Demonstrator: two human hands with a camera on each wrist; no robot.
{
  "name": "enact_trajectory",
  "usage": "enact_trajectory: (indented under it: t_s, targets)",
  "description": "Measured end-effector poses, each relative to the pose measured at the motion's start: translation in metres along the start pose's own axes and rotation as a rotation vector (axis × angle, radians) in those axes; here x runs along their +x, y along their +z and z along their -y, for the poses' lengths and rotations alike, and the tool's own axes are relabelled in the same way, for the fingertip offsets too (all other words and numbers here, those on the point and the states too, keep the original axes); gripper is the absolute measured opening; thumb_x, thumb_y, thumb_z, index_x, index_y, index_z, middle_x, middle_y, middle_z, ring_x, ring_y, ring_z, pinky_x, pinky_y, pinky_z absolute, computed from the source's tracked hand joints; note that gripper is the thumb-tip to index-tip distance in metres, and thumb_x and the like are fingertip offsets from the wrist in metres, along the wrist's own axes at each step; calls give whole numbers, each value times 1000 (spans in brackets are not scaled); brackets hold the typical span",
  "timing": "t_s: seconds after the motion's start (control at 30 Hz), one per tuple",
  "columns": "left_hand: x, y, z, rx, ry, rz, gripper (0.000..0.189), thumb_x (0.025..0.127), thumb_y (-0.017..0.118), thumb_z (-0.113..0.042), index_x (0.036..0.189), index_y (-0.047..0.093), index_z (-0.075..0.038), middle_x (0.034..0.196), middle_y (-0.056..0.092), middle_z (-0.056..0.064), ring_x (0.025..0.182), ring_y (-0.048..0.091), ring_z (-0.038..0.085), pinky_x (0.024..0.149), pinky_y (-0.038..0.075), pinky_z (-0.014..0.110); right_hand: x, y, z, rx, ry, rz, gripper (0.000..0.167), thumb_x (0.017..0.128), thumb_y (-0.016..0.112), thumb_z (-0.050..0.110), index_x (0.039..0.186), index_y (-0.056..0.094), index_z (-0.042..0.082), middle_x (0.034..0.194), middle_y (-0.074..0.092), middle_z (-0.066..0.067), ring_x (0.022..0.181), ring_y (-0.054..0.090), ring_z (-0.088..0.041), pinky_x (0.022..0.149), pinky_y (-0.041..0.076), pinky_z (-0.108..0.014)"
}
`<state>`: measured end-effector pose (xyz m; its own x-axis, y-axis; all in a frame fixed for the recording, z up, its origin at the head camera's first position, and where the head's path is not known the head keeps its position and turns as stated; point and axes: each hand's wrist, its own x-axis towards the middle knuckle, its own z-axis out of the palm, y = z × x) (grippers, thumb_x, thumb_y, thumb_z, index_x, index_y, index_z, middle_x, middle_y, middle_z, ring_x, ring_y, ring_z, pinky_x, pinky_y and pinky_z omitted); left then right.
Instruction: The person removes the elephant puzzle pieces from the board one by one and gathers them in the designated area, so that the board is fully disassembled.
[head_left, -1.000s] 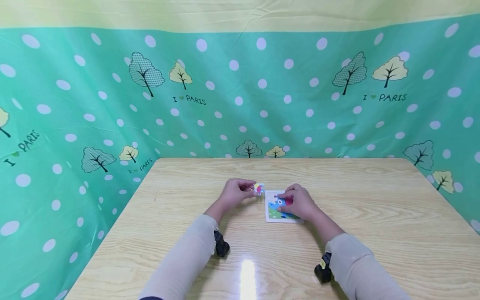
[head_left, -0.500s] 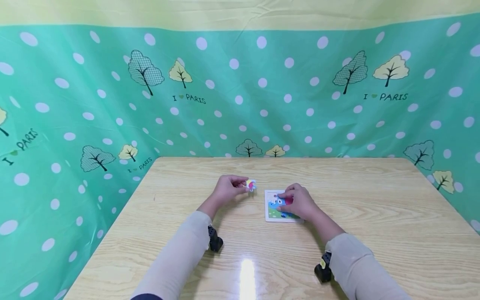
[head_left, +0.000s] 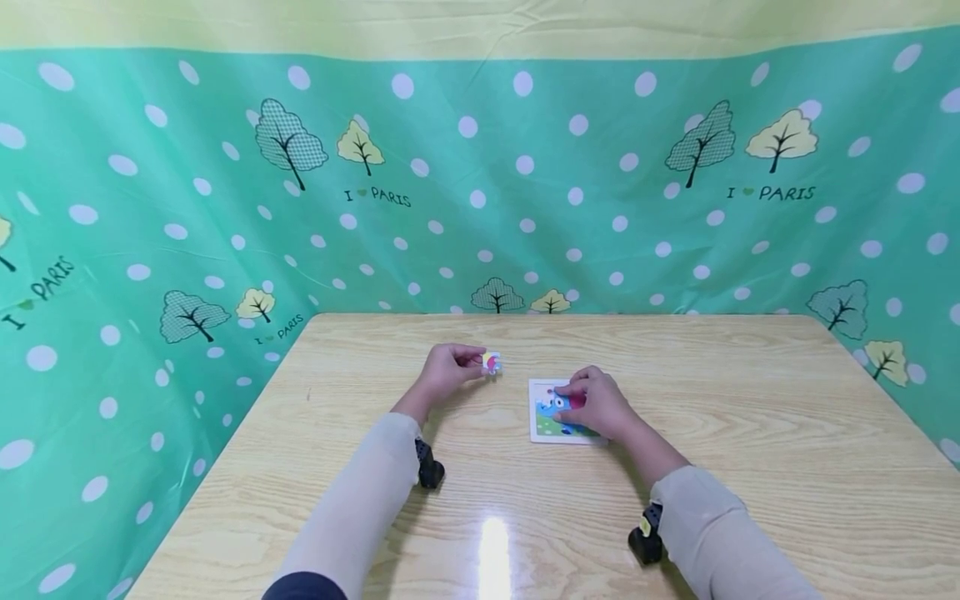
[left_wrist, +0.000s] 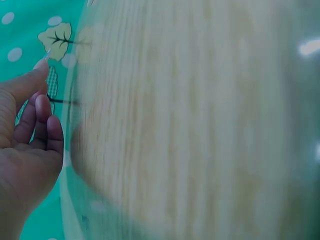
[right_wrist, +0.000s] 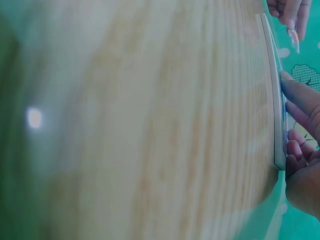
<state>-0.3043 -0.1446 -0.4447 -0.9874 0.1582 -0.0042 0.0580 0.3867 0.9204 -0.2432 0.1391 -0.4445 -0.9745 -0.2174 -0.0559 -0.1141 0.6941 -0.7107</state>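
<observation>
The left hand (head_left: 442,372) pinches a small puzzle piece (head_left: 491,362) above the table (head_left: 360,375). The right hand (head_left: 600,406) rests its relaxed, spread fingers on the puzzle board (head_left: 533,414).

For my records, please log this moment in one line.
left hand: pinches puzzle piece; right hand: rests on framed puzzle; puzzle piece: apart from framed puzzle

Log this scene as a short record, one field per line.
Left hand: left hand pinches the puzzle piece between fingertips
Held item: puzzle piece, small, with yellow, pink and blue showing
Right hand: right hand rests on the picture board
Board: picture board, white-edged, lying flat, partly covered by the right hand
Piece and board: apart; the piece is left of the board
Surface: light wood-grain table
Backdrop: green dotted cloth printed with trees and "I PARIS" lettering
</observation>
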Motion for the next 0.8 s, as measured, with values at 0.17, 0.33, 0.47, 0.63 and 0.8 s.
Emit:
enact_trajectory:
  t_s: [0.17,0.33,0.47,0.63,0.8]
  targets:
    - [7,-2,5,12,-18,-12,35,86,82,2,119,75,-2,98,74,7,89,65,17,75,55,22,0,0,0,-4,0,0,42,86,87,17,124,75,4,130,52,-17,123,47,-38,109,42,-53]
    - [13,-4,8,35,-32,-16,34,86,82,1,119,76,-4,100,74,6,92,65,18,78,56,24,0,-1,0,4,10,6,42,86,87,17,125,75,4,131,52,-17,124,46,-39,110,42,-53]
    - [17,-6,8,75,-20,-14,35,85,83,-1,120,76,-4,101,74,7,91,64,19,78,55,25,-1,-2,2,21,20,10,43,86,87,16,126,74,4,132,51,-17,125,45,-39,111,41,-53]
    - [20,-7,7,130,-14,-12,36,85,84,-2,120,75,-3,101,73,7,91,63,19,80,54,27,-1,-2,1,23,21,13,43,87,87,17,126,74,4,133,51,-17,125,45,-39,111,41,-53]
    - [20,-8,7,188,-15,-29,32,89,80,-3,120,76,-2,105,73,9,93,63,19,82,54,28,-1,-1,1,22,17,15,44,87,87,17,126,74,4,133,51,-18,125,46,-39,110,41,-54]
